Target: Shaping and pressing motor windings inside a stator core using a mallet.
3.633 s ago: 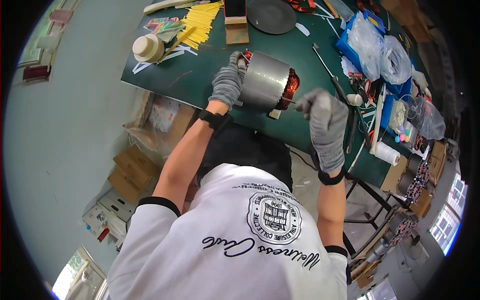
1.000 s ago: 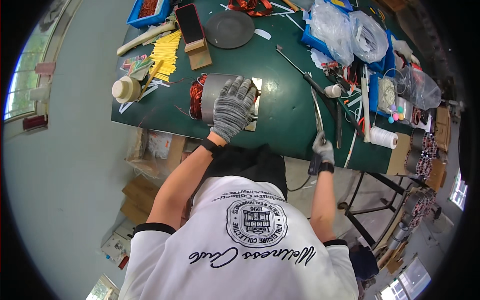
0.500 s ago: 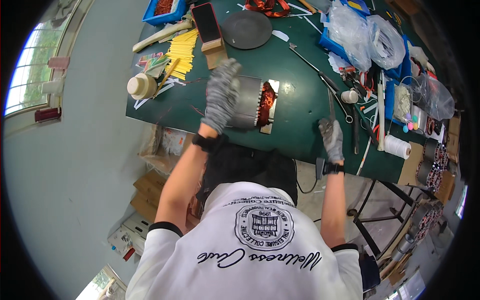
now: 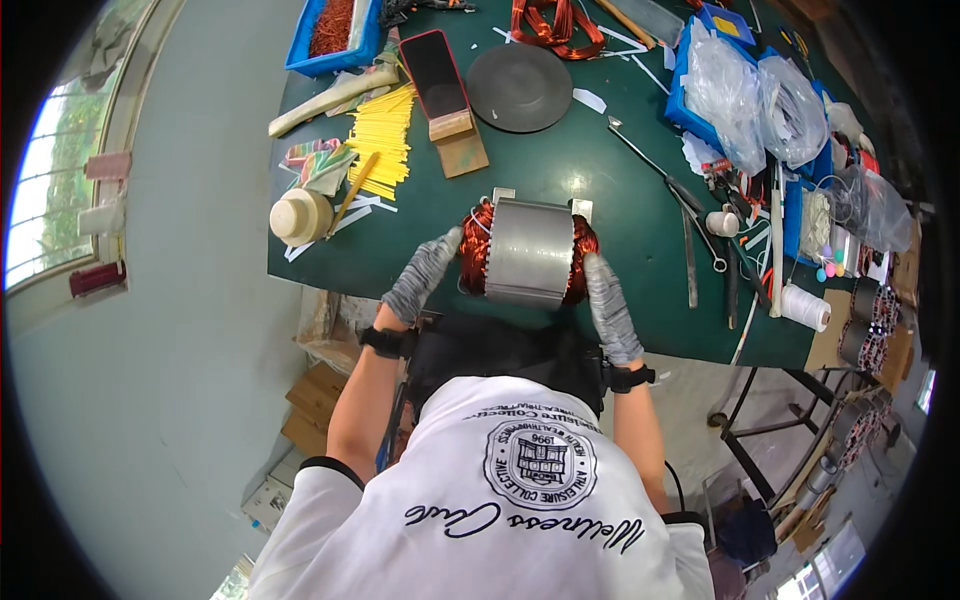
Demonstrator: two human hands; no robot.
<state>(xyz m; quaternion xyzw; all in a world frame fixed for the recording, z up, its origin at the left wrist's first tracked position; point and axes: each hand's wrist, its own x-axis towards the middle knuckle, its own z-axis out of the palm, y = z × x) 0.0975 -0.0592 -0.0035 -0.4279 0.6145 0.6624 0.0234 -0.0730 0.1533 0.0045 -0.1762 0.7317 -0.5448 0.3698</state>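
A motor stator (image 4: 532, 250), a grey metal cylinder with copper windings bulging from both ends, lies on its side near the table's front edge. Pale metal pieces (image 4: 582, 208) show behind its ends. My left hand (image 4: 422, 275), in a grey glove, has its fingers against the left copper winding (image 4: 476, 245). On the opposite end, my gloved right hand (image 4: 612, 310) presses its fingers to the right winding (image 4: 583, 258). The stator is held between both hands; the thumbs are hard to make out. A dark flat strip (image 4: 690, 262) lies to the right.
Behind the stator are a phone (image 4: 435, 75) on a wooden stand (image 4: 460, 150) and a black disc (image 4: 520, 88). Yellow strips (image 4: 382, 140) and a cream spool (image 4: 300, 217) lie left. Tools (image 4: 680, 190), white thread (image 4: 805, 307) and blue bins (image 4: 692, 90) crowd the right.
My right hand has left the dark strip and come left to the stator's right winding. My left hand has moved from over the stator down to its left winding. The view has shifted.
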